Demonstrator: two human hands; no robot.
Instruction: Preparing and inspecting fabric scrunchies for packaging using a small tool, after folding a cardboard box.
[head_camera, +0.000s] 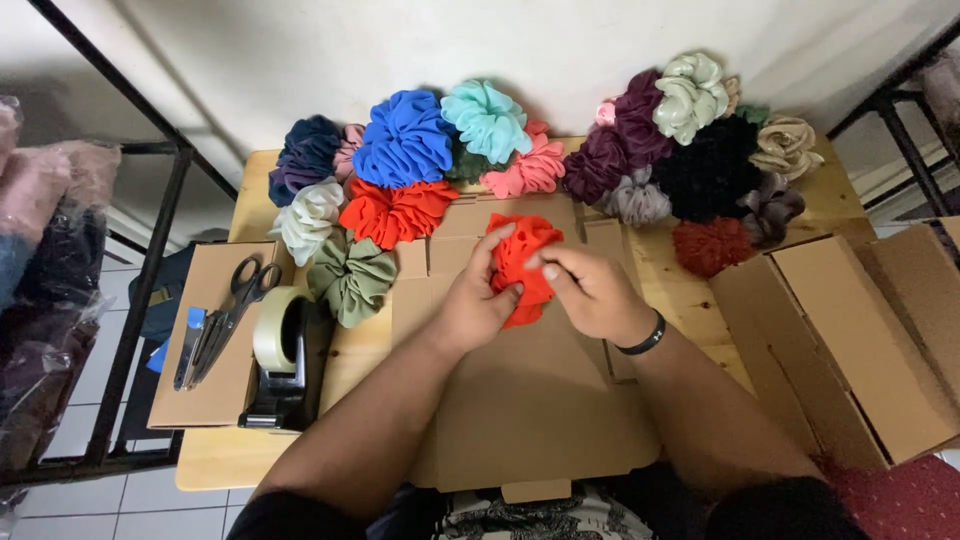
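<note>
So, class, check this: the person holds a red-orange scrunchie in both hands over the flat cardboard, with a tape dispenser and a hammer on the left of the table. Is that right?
Not quite. There is no hammer: beside the tape dispenser lie black scissors. The rest stands: the left hand and right hand hold the red-orange scrunchie over the flat cardboard, as the head view shows.

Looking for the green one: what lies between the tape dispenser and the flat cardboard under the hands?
An olive-green fabric scrunchie lies there on the wooden table, seen in the head view.
</note>
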